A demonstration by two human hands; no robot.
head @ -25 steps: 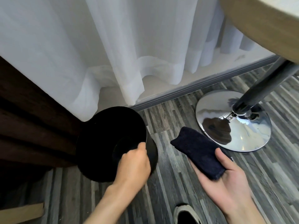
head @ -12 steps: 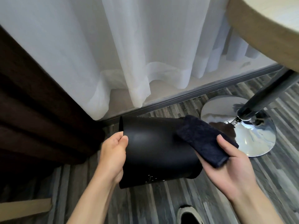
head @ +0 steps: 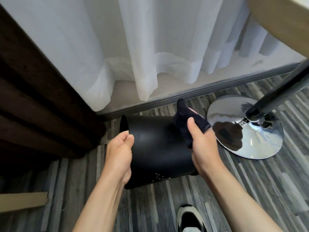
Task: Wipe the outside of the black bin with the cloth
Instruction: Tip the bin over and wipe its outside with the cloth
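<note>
The black bin (head: 155, 144) is tipped on its side above the floor, its open mouth facing left. My left hand (head: 119, 153) grips the rim at the mouth, thumb on the outer wall. My right hand (head: 203, 148) holds a dark navy cloth (head: 185, 122) pressed against the bin's outer wall near its base end. The cloth's far corner sticks up past the bin. Small white specks show on the bin's lower side.
A chrome round table base (head: 245, 128) with a dark pole (head: 275, 99) stands right of the bin, under a tabletop edge (head: 284, 19). White sheer curtain (head: 150, 47) hangs behind; dark brown drape (head: 33, 97) at left. My shoe (head: 190, 218) is below; cardboard (head: 23, 201) lies lower left.
My left hand lifted the bin by its rim and turned it on its side. My right hand brought the cloth from beside the bin onto its outer wall and closed over it.
</note>
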